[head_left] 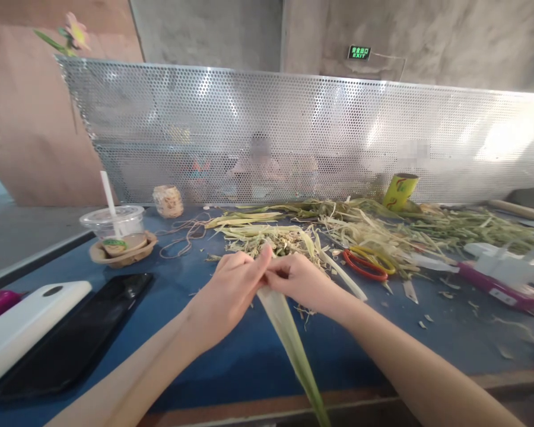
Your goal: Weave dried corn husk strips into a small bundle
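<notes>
Pale green, long and tapering, the leaf strip [289, 332] is judged light, thin and pliable, liable to split along its grain, so best held at its broader upper end (where both hands meet); from there it runs down over the blue table top [231, 367] towards the near edge. The left hand [225, 296] and right hand [300, 281] each pinch that end between thumb and fingertips, touching one another. Beyond lie a heap of straw-coloured leaf trimmings [285, 237] and, to its right, red-and-yellow-handled scissors [367, 264].
</notes>
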`<state>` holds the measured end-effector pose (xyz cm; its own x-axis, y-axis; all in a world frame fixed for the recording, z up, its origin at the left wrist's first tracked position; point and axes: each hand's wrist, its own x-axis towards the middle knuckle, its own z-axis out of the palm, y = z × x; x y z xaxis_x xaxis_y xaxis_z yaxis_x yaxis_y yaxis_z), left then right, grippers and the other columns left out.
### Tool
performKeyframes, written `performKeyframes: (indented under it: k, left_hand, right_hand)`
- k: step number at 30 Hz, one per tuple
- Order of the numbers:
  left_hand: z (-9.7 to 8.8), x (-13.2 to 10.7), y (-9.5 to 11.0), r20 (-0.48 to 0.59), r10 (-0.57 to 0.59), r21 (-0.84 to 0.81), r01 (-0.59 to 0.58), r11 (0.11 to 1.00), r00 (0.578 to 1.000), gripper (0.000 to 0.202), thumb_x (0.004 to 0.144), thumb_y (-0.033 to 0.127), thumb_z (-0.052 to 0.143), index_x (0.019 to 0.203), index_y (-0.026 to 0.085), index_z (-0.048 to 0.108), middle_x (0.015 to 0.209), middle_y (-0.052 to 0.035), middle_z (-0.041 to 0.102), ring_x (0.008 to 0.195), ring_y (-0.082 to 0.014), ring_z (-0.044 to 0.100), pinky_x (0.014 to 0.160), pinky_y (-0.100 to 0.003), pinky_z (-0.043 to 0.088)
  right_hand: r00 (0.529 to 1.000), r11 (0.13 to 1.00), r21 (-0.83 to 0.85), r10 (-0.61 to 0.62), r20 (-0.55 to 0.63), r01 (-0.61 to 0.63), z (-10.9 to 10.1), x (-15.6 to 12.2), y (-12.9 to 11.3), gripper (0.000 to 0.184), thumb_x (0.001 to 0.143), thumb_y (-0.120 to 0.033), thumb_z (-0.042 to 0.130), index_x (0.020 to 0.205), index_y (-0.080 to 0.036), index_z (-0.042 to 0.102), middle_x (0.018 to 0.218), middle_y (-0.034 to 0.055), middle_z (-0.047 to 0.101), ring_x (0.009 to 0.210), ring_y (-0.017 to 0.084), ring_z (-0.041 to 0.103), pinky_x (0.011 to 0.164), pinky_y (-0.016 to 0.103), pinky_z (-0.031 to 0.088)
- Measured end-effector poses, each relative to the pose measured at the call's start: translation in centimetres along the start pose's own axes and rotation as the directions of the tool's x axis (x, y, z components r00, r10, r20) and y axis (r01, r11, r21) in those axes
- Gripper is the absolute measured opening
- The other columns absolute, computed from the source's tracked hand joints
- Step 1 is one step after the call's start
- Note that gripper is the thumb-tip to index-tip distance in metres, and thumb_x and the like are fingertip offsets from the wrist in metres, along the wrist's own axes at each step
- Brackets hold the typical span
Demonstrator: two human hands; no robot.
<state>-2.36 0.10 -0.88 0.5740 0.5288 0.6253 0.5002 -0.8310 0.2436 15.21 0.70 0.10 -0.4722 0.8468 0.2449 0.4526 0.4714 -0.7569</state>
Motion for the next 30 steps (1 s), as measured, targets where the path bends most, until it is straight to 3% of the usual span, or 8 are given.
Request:
performKeyframes:
  k: [2, 5, 9, 11, 17, 20, 25, 30]
  left_hand:
    - [-0.1, 0.3, 0.3, -0.025, -0.134, -0.110, 0.131, 0.985, 0.991, 0.073, 0.086, 0.018, 0.044, 0.144, 0.027, -0.001, 0.079, -0.0009, 0.061, 0.078, -0.0177, 0.053, 0.083, -0.037, 0.041]
    - [-0.3, 0.6, 0.5, 0.045, -0.309, -0.245, 0.311, 0.919, 0.950, 0.091, 0.084, 0.028, 0.051, 0.140, 0.023, -0.021, 0.082, -0.0007, 0.062, 0.073, -0.0157, 0.054, 0.075, -0.031, 0.045]
    - [-0.2, 0.5, 0.4, 0.093, -0.417, -0.375, 0.420, 0.827, 0.904, 0.094, 0.082, 0.027, 0.053, 0.140, 0.023, -0.021, 0.079, 0.0006, 0.062, 0.071, -0.0150, 0.056, 0.069, -0.031, 0.047]
    - [-0.2, 0.5, 0.3, 0.106, -0.463, -0.454, 0.457, 0.765, 0.880, 0.097, 0.080, 0.026, 0.055, 0.140, 0.022, -0.021, 0.077, 0.0010, 0.062, 0.069, -0.0148, 0.057, 0.066, -0.031, 0.048]
    - [-0.2, 0.6, 0.5, 0.207, -0.575, -0.582, 0.572, 0.578, 0.792, 0.106, 0.074, 0.028, 0.063, 0.141, 0.020, -0.018, 0.075, 0.0004, 0.065, 0.068, -0.0168, 0.061, 0.062, -0.032, 0.050]
    - [-0.1, 0.7, 0.7, 0.129, -0.572, -0.581, 0.529, 0.618, 0.810, 0.102, 0.075, 0.026, 0.062, 0.142, 0.024, -0.015, 0.072, 0.0026, 0.064, 0.068, -0.0164, 0.062, 0.064, -0.032, 0.051]
    - [0.1, 0.6, 1.3, -0.070, -0.498, -0.344, 0.447, 0.825, 0.865, 0.090, 0.081, 0.025, 0.055, 0.142, 0.027, -0.011, 0.065, 0.0053, 0.060, 0.060, -0.0137, 0.058, 0.060, -0.027, 0.049]
    - [0.3, 0.3, 1.7, -0.200, -0.433, -0.234, 0.386, 0.892, 0.879, 0.090, 0.083, 0.024, 0.054, 0.142, 0.024, -0.013, 0.069, 0.0025, 0.066, 0.066, -0.0155, 0.062, 0.067, -0.029, 0.052]
  right_hand:
    - [1.000, 0.998, -0.066, -0.020, -0.012, 0.019, -0.4, 0.1, -0.2, 0.027, 0.082, -0.023, 0.041, 0.055, -0.018, 0.035, 0.053, -0.0060, 0.028, 0.049, 0.007, 0.028, 0.047, 0.021, 0.022]
    - [0.999, 0.993, -0.120, 0.003, -0.038, -0.007, -0.7, 0.0, -0.6, 0.030, 0.085, -0.027, 0.040, 0.056, -0.018, 0.036, 0.053, -0.0057, 0.030, 0.049, 0.007, 0.031, 0.047, 0.021, 0.024]
    - [0.992, 0.988, -0.097, 0.125, 0.011, -0.123, -0.4, -0.1, -0.9, 0.030, 0.086, -0.033, 0.040, 0.060, -0.019, 0.040, 0.046, -0.0065, 0.035, 0.042, 0.007, 0.036, 0.043, 0.020, 0.027]
    - [0.992, 0.990, -0.073, 0.126, 0.015, -0.124, -0.2, -0.2, -0.9, 0.029, 0.087, -0.033, 0.039, 0.061, -0.019, 0.041, 0.046, -0.0059, 0.039, 0.040, 0.007, 0.040, 0.043, 0.020, 0.030]
    - [0.989, 0.993, -0.049, 0.102, -0.106, -0.108, 0.4, -0.1, -0.6, 0.028, 0.085, -0.028, 0.040, 0.059, -0.018, 0.041, 0.045, -0.0059, 0.039, 0.038, 0.007, 0.042, 0.041, 0.019, 0.031]
    - [0.979, 0.989, 0.029, 0.149, -0.137, -0.146, 0.6, -0.1, -0.6, 0.029, 0.086, -0.030, 0.040, 0.059, -0.019, 0.040, 0.041, -0.0067, 0.038, 0.035, 0.007, 0.042, 0.038, 0.018, 0.031]
    - [0.963, 0.956, 0.226, 0.223, -0.151, -0.186, 1.0, 0.2, -0.6, 0.030, 0.086, -0.031, 0.040, 0.059, -0.019, 0.042, 0.039, -0.0070, 0.038, 0.030, 0.006, 0.040, 0.032, 0.017, 0.030]
    - [0.939, 0.877, 0.410, 0.323, -0.120, -0.249, 1.1, 0.4, -0.6, 0.032, 0.086, -0.032, 0.040, 0.057, -0.019, 0.039, 0.037, -0.0082, 0.036, 0.026, 0.006, 0.036, 0.027, 0.016, 0.025]
